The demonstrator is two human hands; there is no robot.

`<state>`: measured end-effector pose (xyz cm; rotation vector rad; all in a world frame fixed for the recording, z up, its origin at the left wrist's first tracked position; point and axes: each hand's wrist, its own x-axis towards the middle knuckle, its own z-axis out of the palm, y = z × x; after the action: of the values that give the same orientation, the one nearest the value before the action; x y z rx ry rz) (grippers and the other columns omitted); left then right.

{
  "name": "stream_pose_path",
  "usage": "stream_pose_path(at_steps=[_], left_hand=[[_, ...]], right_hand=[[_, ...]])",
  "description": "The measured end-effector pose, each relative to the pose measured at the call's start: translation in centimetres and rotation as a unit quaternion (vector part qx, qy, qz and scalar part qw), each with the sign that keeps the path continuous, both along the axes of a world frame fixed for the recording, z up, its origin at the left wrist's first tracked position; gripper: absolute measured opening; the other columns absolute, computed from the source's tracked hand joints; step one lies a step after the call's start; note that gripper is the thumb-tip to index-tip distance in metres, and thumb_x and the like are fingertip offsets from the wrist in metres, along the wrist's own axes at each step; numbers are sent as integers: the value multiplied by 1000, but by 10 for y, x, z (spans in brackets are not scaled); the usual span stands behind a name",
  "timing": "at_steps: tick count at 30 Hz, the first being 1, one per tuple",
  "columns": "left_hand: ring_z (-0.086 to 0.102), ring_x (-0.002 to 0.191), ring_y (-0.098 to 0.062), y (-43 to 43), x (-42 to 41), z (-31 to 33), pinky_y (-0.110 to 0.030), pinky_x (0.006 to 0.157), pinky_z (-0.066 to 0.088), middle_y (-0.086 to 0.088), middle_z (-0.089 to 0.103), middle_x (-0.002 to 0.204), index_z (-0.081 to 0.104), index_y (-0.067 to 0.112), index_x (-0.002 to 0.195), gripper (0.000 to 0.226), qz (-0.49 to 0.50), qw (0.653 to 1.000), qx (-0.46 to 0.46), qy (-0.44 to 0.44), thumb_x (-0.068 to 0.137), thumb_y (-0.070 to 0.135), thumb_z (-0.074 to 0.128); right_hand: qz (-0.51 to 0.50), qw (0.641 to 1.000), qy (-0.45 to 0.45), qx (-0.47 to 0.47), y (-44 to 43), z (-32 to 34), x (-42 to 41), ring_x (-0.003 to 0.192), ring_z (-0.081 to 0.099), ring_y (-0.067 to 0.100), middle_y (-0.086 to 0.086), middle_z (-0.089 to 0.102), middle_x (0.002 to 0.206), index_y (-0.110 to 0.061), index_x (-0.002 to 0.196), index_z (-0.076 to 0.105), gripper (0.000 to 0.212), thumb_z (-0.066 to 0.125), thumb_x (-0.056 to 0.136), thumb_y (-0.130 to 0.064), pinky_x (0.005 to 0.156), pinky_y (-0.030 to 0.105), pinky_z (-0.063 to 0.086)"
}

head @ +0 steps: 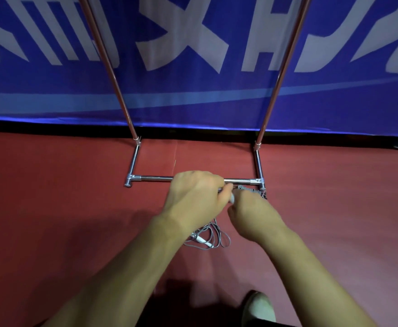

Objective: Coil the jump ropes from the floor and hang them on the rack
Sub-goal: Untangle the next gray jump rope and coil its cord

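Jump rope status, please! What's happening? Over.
Left hand, right hand both grip thin grey jump rope. Loose loops on red floor. Chrome tube rack behind, nothing blocking.

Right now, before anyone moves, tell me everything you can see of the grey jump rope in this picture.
The jump rope is a thin grey cord, plastic-looking, with a white handle. Its lower part lies in loose, tangled loops on the red floor, handle among them. The cord rises to the hands, where a tightly wound grey section shows by the rack's bottom bar. The left hand pinches a white piece there; the right hand curls round the rope, fingers hidden.
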<state>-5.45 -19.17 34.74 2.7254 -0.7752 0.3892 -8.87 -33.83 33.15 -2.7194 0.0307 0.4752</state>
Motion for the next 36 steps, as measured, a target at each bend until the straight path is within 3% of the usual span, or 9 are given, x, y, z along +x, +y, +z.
stream_pose_path(at_steps=[6, 10, 14, 16, 21, 25, 28, 31, 36], left_hand=[[41, 52, -18, 21, 17, -8, -29, 53, 29, 1, 39, 49, 41, 14, 54, 46, -16, 965, -128, 227, 87, 37, 64], [30, 41, -8, 37, 28, -2, -22, 42, 28, 7, 33, 46, 42, 20, 51, 50, -8, 799, -353, 487, 94, 23, 68], [38, 38, -9, 30, 29, 0, -20, 42, 29, 5, 41, 42, 63, 11, 57, 46, 64, 694, -494, 520, 101, 22, 55], [29, 38, -9, 24, 30, -4, -24, 44, 22, 7, 35, 41, 56, 11, 59, 52, 78, 708, -482, 511, 106, 30, 45], [45, 55, -19, 19, 12, -2, -33, 58, 34, 5, 45, 52, 50, 19, 61, 54, 6, 935, -161, 317, 105, 48, 39], [54, 62, -32, 10, -2, -3, -32, 58, 29, -2, 57, 58, 47, 21, 60, 46, -39, 994, -61, 87, 99, 44, 54], [52, 64, -23, 14, 8, -5, -30, 60, 25, 2, 52, 60, 53, 18, 63, 48, -32, 994, -41, 93, 94, 54, 57], [42, 56, -8, 21, 13, -6, -29, 58, 32, 8, 46, 52, 55, 14, 67, 48, -49, 961, -91, 255, 91, 55, 64], [41, 52, -10, 34, 18, 0, -26, 55, 36, 3, 47, 56, 57, 13, 64, 39, -66, 790, -283, 540, 96, 34, 64]], right_hand=[[177, 983, 24, 41, 14, 22, -15, 80, 56, 34, 5, 63, 86, -33, 86, 51, 9, 53, 94, -29, 69, 42, 49], [208, 968, -30, 133, 7, 33, -13, 63, 46, 23, -8, 48, 64, -38, 71, 41, 18, 52, 84, -31, 60, 44, 44], [127, 953, -102, 255, 9, 36, -10, 62, 47, 15, -6, 53, 68, -30, 82, 53, 14, 54, 86, -17, 59, 41, 42], [59, 946, -156, 280, 10, 37, -5, 60, 46, 12, -7, 55, 68, -29, 83, 55, 18, 56, 88, -12, 58, 37, 41], [-94, 974, -177, 103, -3, 22, 7, 78, 57, 36, 1, 61, 76, -18, 94, 52, 2, 54, 92, -18, 60, 41, 40], [-61, 997, -48, -16, 7, 2, 0, 95, 62, 38, 9, 64, 96, -19, 108, 52, 15, 43, 96, -18, 66, 35, 39], [38, 999, 32, -22, 10, -5, -4, 102, 62, 36, 10, 65, 112, -23, 126, 52, 36, 44, 91, -15, 73, 36, 47], [162, 986, 43, 10, 9, 1, -6, 95, 62, 34, 7, 66, 105, -28, 115, 52, 28, 48, 88, -24, 76, 43, 53], [206, 968, 5, 144, 2, 24, -12, 64, 52, 17, -6, 59, 71, -24, 86, 55, 6, 57, 82, -29, 61, 43, 48]])
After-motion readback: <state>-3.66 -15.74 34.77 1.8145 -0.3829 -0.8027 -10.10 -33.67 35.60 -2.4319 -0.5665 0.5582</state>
